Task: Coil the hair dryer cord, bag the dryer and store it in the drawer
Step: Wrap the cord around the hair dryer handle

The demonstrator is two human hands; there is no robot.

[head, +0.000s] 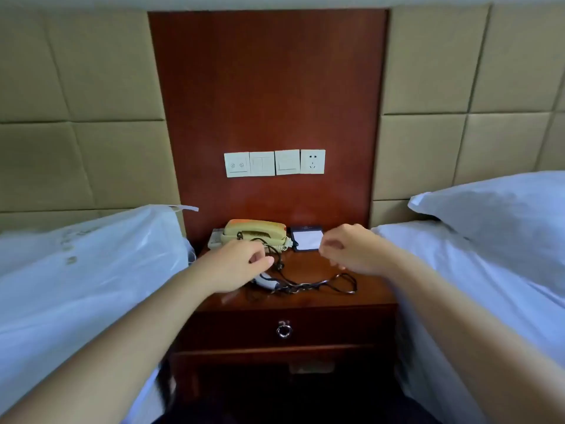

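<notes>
View: single head-worn wide-angle camera
Facing: forward and down at nightstand [321, 264]
Position: between two beds, arms reaching in from below
Range: near
Top of frame: wall switch panel [274, 163]

We stand before a nightstand [360, 270] set between two beds, one bed [76, 270] at our nine o'clock and the other bed [489, 270] at three o'clock with a pillow [495, 209] at its head. On the nightstand, a telephone [255, 232] sits at the back at eleven o'clock, a notepad [307, 238] just beside it at one o'clock, and the hair dryer [267, 283] with its cord [321, 284] lies in front of them, the cord trailing toward three o'clock. The drawer [284, 327] is below at six o'clock, and a row of wall switches [274, 163] lies behind at twelve o'clock.
</notes>
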